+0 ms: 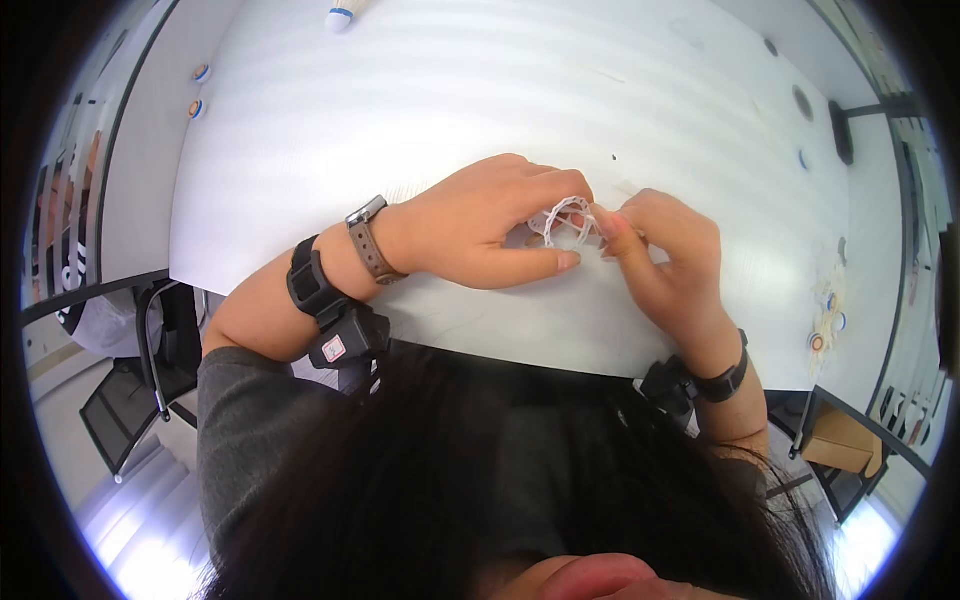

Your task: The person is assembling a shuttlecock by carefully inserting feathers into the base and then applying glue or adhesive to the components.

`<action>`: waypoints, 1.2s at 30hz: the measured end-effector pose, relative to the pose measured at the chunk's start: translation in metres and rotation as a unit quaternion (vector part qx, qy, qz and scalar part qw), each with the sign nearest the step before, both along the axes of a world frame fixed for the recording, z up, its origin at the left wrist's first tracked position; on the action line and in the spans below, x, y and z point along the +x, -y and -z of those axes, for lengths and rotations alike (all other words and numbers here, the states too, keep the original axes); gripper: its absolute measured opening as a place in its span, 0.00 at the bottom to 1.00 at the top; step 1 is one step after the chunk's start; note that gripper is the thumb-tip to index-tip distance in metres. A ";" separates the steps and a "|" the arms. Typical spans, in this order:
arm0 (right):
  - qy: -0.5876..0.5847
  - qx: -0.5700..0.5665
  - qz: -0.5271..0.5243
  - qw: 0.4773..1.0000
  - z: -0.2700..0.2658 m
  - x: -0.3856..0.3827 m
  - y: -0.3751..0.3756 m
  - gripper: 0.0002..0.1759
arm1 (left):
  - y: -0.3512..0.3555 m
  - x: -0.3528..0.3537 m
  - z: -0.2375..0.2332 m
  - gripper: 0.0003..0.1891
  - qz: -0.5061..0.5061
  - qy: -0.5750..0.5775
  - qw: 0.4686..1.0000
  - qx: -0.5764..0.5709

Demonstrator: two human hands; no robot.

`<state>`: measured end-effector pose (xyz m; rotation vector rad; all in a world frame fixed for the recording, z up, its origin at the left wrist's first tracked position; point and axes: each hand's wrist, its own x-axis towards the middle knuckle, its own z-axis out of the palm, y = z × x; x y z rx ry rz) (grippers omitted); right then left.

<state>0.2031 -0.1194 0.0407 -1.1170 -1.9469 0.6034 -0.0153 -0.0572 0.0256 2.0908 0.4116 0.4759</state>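
Note:
A small white openwork ring point(568, 222), which looks like the skirt frame of a shuttlecock, is held up just above the white table point(450, 110). My left hand point(490, 215) wraps around its left side, with the thumb below and the fingers behind and partly hidden. At the ring's right edge, my right hand point(665, 250) pinches with thumb and forefinger. What exactly lies between those fingertips is too small to make out. Thin pale slivers point(405, 192) lie on the table behind my left wrist.
A shuttlecock point(342, 18) with a blue band lies at the far edge. Two round cork ends point(197, 108) sit at the left border. More cork ends point(818, 342) and pale scraps point(830, 318) lie at the right. A cardboard box point(840, 440) stands below the table, right.

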 end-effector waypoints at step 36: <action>-0.088 -0.204 0.060 0.973 -0.004 -0.003 0.003 0.12 | 0.006 0.005 0.003 0.49 -0.042 0.003 0.999 0.019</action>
